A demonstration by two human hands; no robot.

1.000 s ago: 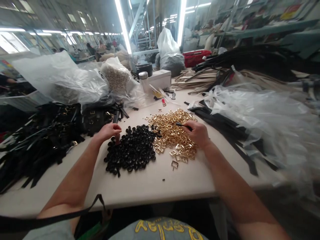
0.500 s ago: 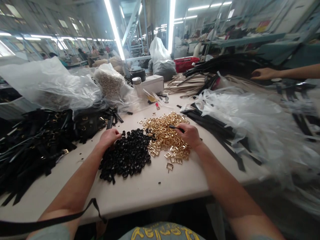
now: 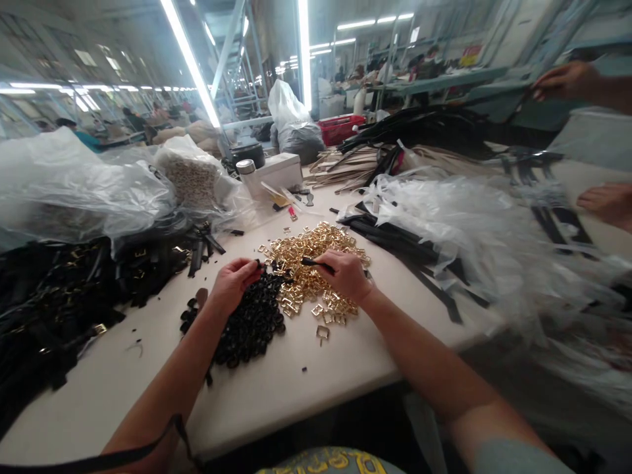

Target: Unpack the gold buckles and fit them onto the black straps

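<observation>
Over the pile of small black loops (image 3: 251, 322), my left hand (image 3: 232, 284) is pinched shut on one black loop (image 3: 258, 264). My right hand (image 3: 346, 273), closed above the heap of gold buckles (image 3: 320, 237), grips a black strap (image 3: 312, 262) whose tip points toward the left hand. A gap separates the strap tip from the loop. Most of the strap is hidden by my right hand. One loose gold buckle (image 3: 322, 333) lies in front of the heap.
Finished-looking black straps with buckles (image 3: 59, 289) heap at the left, below clear plastic bags (image 3: 89, 178). Crumpled plastic sheeting (image 3: 444, 217) and black strips (image 3: 405, 243) cover the right side. A co-worker's hands (image 3: 567, 82) are at the far right, beyond a white table (image 3: 355, 375).
My left hand has moved right, nearer to my right hand, with the small loop in its fingers. The view has turned right. A co-worker's hand has risen, and a second one shows.
</observation>
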